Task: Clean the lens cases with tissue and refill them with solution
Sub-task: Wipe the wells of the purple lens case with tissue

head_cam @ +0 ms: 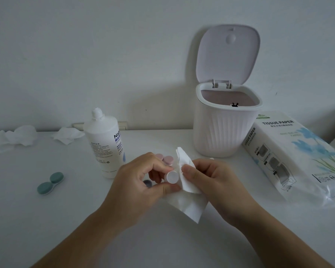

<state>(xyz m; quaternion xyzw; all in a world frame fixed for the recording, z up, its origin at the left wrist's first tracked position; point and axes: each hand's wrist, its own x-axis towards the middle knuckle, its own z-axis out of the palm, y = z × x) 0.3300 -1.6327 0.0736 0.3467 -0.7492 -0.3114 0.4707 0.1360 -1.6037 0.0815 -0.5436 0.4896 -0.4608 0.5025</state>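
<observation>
The left hand (143,178) pinches a small white case (172,176) between thumb and fingers. Just right of it, the right hand (211,180) pinches a tissue (186,194), touching the case's side. To wipe well, it seems best to turn the case slowly while pressing tissue into every rim. The bottle (104,144) stands just behind the left hand for refilling; a green case (50,183) waits well left.

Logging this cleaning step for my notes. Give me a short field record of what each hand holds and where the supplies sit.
left hand: holds pale cap
right hand: pinches tissue beside cap
bottle: upright, behind left hand
green case: closed, on table, far left
bin: lid open
tissue pack: right of bin
used tissues: back left
</observation>
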